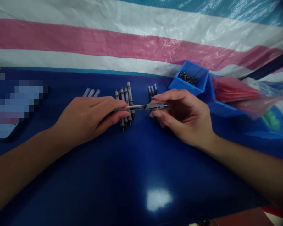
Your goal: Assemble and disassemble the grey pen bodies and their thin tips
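Observation:
A pen (pixel 141 107) with a clear barrel and a grey grip lies level between my two hands, above the blue table. My left hand (pixel 94 113) pinches its left end between thumb and fingers. At the grey grip end, my right hand (pixel 184 116) is closed with thumb and fingertips on it. Just behind and below the pen rests a row of several similar pens (pixel 124 94). Beyond my left hand lie clear tubes (pixel 91 92), partly hidden by it. Past my right fingertips are thin pieces with pale tips and dark lower parts (pixel 152 90), partly covered.
A blue bin (pixel 191 75) at the back right holds small black parts. Beside it, another blue bin (pixel 224 106) has red plastic bags (pixel 235 91) in it. A blurred-out flat device (pixel 16 106) lies at the left. A striped sheet (pixel 85 37) hangs behind the table (pixel 122 175).

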The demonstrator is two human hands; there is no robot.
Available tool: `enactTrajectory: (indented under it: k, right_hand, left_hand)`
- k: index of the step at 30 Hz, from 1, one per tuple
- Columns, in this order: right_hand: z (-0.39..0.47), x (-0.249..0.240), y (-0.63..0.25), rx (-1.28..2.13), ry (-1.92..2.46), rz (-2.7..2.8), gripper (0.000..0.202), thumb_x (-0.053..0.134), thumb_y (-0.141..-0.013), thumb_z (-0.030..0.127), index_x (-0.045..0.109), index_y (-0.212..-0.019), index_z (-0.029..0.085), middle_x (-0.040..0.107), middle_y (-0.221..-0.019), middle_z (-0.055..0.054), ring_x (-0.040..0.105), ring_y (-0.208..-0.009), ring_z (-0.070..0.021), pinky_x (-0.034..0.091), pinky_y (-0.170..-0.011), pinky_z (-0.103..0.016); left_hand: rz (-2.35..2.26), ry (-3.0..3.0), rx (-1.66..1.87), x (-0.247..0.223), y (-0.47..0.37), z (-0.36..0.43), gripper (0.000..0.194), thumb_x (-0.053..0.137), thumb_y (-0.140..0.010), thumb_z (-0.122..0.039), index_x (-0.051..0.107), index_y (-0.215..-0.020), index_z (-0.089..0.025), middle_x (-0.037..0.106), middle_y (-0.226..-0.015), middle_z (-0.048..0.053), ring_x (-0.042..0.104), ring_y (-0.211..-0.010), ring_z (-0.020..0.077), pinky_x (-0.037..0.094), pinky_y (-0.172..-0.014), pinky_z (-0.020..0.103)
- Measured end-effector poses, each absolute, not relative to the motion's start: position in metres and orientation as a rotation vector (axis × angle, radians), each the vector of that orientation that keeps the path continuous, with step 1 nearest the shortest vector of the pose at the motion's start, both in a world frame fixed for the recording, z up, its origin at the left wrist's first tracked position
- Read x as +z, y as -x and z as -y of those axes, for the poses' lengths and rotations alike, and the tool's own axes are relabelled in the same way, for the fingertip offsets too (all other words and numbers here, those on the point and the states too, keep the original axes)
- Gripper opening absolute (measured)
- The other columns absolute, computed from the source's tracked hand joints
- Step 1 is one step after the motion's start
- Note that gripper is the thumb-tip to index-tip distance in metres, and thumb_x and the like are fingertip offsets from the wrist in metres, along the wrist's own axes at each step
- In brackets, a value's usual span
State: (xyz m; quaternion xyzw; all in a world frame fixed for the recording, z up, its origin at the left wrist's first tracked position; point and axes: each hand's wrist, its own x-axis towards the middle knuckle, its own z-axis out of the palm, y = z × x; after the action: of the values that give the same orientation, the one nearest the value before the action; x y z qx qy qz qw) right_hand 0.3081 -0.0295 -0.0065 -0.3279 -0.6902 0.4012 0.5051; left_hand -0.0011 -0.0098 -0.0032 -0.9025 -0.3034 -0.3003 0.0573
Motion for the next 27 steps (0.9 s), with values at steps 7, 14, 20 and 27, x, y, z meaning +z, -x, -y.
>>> enactTrajectory:
  k: [7,14,20,27]
  right_hand:
    - [0.029,-0.008,-0.308,0.938,0.809,1.662,0.012,0.083,-0.112,0.032,0.087,-0.122,0.028,0.083,-0.099,-0.004,0.073,-0.067,-0.0150,0.053,-0.047,-0.028]
    - [0.024,-0.011,-0.311,0.766,0.768,1.782,0.029,0.092,-0.102,0.022,0.087,-0.129,0.032,0.076,-0.131,-0.009,0.077,-0.107,-0.0246,0.067,-0.071,-0.034]
    - [0.029,-0.003,-0.311,0.727,0.682,2.019,0.036,0.089,-0.105,0.019,0.084,-0.140,0.025,0.085,-0.108,-0.004,0.078,-0.084,-0.0158,0.062,-0.071,-0.030]
    - [0.025,-0.002,-0.313,0.575,0.649,2.134,0.034,0.077,-0.110,0.017,0.085,-0.142,0.025,0.079,-0.106,-0.007,0.075,-0.088,-0.0196,0.061,-0.074,-0.034]
  left_hand:
    - [0.910,2.739,-0.966,-0.003,0.001,0.010,0.026,0.061,-0.123,-0.044,0.079,-0.130,-0.027,0.086,-0.104,0.000,0.084,-0.085,0.0205,0.056,-0.071,0.028]
    - [0.935,2.660,-1.084,-0.003,-0.002,0.009,0.014,0.070,-0.119,-0.036,0.077,-0.127,-0.027,0.086,-0.106,-0.002,0.083,-0.085,0.0165,0.057,-0.072,0.024]
    - [0.775,2.697,-1.023,0.000,-0.001,0.012,0.017,0.075,-0.117,-0.034,0.077,-0.133,-0.031,0.085,-0.105,-0.002,0.083,-0.086,0.0169,0.059,-0.072,0.028]
    - [0.744,2.641,-1.105,0.005,-0.005,0.010,0.021,0.076,-0.115,-0.023,0.077,-0.135,-0.030,0.085,-0.117,0.000,0.081,-0.102,0.0189,0.065,-0.089,0.033]
